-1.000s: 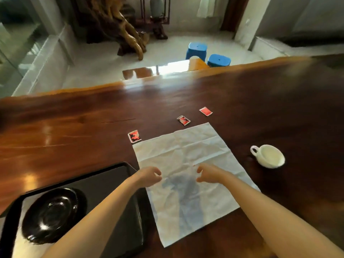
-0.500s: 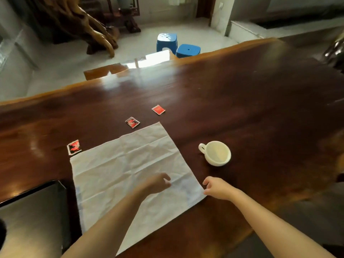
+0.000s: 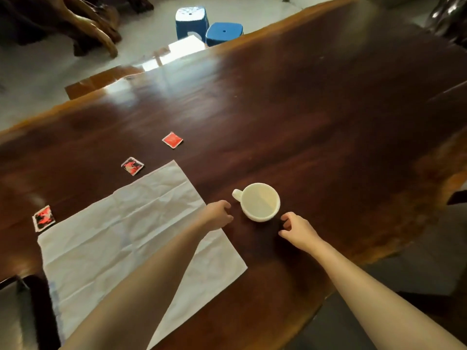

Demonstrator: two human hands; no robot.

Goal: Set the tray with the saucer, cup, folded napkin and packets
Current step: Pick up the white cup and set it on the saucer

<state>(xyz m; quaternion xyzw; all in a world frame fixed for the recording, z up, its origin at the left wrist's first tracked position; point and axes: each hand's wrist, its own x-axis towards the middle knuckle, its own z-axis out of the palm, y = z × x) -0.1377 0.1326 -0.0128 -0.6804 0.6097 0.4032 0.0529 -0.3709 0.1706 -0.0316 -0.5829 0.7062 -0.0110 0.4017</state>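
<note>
— What sits at the far left?

— A dark tray [image 3: 15, 311], only a corner of it in view at the lower left edge. Just beyond it, a red-and-black packet [image 3: 43, 218] lies flat on the wooden table [image 3: 328, 122], just beside the far left corner of the napkin.

— And the napkin itself?

— The white napkin [image 3: 121, 236] is spread open and flat, creased in a grid, and its near left edge reaches the tray's rim. Past its far edge lies a second red-and-black packet [image 3: 132, 165], and further right and back, well apart from the cloth, a plain red packet [image 3: 172, 140].

— Where are the hands?

— The left hand [image 3: 218, 215] is above the napkin's right corner, fingers loosely curled and holding nothing; I cannot tell whether it touches the cloth. Its fingertips are near the cup's handle, with a gap between.

— The cup?

— The white cup [image 3: 260, 202] stands upright on the bare wood, just right of the napkin and between the two hands, its handle turned left toward the left hand.

— The other hand?

— The right hand [image 3: 297, 229] is just beside the cup's near right side, thumb and curled fingers apart in a loose C, gripping nothing and not touching the cup.

— Anything behind?

— Two blue stools [image 3: 192, 21] stand on the pale floor beyond the table's far edge.
</note>
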